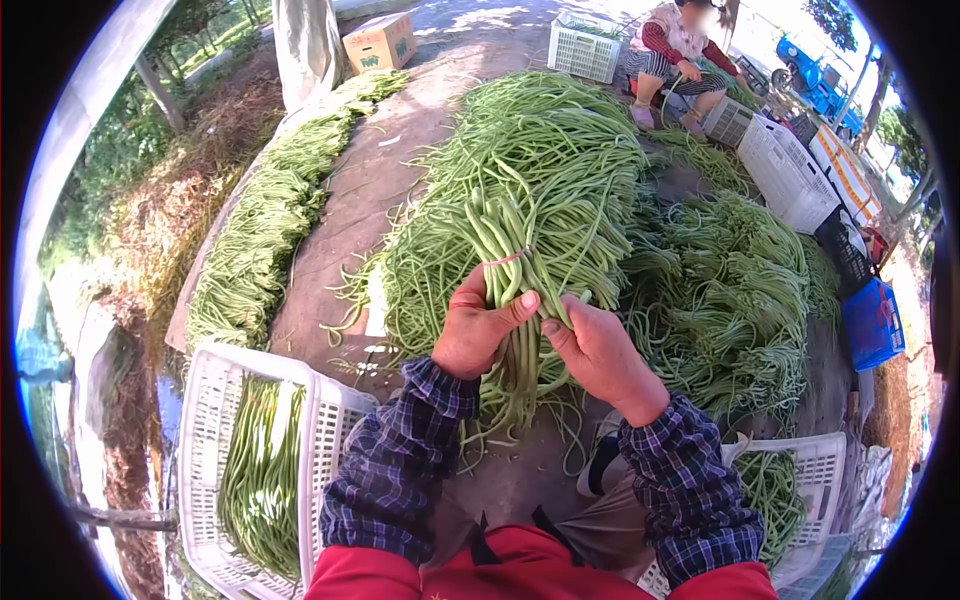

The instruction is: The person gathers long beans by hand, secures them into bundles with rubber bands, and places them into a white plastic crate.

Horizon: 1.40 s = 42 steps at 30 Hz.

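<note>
A bundle of long green beans (507, 235) stands up between my hands, its tails hanging below them. A thin red band (507, 258) circles it just above my fingers. My left hand (478, 328) is closed around the bundle from the left, thumb across the front. Another red band lies around the left hand near the thumb. My right hand (603, 352) grips the bundle's right side, thumb and fingers pressed together on the beans; its fingertips are partly hidden. Right behind the bundle rises a large heap of loose long beans (560, 130).
A white crate (312, 450) with beans is at my left, another crate (825, 490) at my right. Rows of beans (250, 240) line the left; a second heap (730, 300) lies right. Beyond are a cardboard box (380, 45), a seated person (675, 65) handling beans, and a blue container (872, 325).
</note>
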{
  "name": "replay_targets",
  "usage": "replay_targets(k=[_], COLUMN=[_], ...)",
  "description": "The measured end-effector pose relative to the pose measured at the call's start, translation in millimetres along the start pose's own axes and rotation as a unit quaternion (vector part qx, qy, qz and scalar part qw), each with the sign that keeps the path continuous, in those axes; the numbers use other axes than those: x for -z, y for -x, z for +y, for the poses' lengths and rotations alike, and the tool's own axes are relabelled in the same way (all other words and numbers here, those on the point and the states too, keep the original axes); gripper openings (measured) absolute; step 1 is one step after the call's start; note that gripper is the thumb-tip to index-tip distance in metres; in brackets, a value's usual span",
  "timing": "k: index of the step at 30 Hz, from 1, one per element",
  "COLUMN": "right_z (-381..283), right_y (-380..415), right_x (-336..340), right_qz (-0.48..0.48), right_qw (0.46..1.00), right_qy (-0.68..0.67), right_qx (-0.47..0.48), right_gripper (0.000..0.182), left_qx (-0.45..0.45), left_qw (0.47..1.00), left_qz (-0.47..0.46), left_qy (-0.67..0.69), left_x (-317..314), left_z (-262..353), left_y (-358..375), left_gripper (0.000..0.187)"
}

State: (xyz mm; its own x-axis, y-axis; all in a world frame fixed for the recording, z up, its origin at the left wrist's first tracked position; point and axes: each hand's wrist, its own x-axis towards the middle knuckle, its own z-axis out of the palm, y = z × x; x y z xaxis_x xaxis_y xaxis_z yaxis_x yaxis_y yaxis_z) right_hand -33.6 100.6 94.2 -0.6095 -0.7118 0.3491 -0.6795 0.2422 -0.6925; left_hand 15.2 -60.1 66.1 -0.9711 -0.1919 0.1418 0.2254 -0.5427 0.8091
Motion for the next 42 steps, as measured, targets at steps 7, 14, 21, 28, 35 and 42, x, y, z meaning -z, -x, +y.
replay_targets(k=[7, 14, 21, 28, 35, 42], right_z=[17, 19, 16, 16, 8, -2], right_y=[19, 45, 60, 71, 70, 66], right_x=[-11, -9, -8, -16, 41, 68], right_qz=[0.030, 0.023, 0.044, 0.062, 0.014, -0.029], right_qw=[0.998, 0.993, 0.990, 0.980, 0.898, 0.887], right_qy=[-0.044, -0.067, -0.081, -0.129, -0.373, -0.416], right_qx=[-0.021, -0.096, -0.109, -0.136, -0.235, -0.198], right_gripper=[0.018, 0.016, 0.016, 0.018, 0.027, 0.030], left_qx=[0.034, 0.071, 0.120, 0.141, 0.126, 0.222], left_qw=[0.999, 0.997, 0.990, 0.987, 0.986, 0.959], left_qz=[0.016, 0.009, 0.020, -0.001, -0.112, -0.168], left_qy=[0.039, 0.041, 0.070, 0.078, -0.010, 0.059], left_x=[-6, -11, -22, -22, -30, -36], left_z=[-16, -34, -37, -39, -18, 16], left_y=[2, 3, 3, 3, 3, 16], left_gripper=[0.039, 0.041, 0.037, 0.044, 0.060, 0.080])
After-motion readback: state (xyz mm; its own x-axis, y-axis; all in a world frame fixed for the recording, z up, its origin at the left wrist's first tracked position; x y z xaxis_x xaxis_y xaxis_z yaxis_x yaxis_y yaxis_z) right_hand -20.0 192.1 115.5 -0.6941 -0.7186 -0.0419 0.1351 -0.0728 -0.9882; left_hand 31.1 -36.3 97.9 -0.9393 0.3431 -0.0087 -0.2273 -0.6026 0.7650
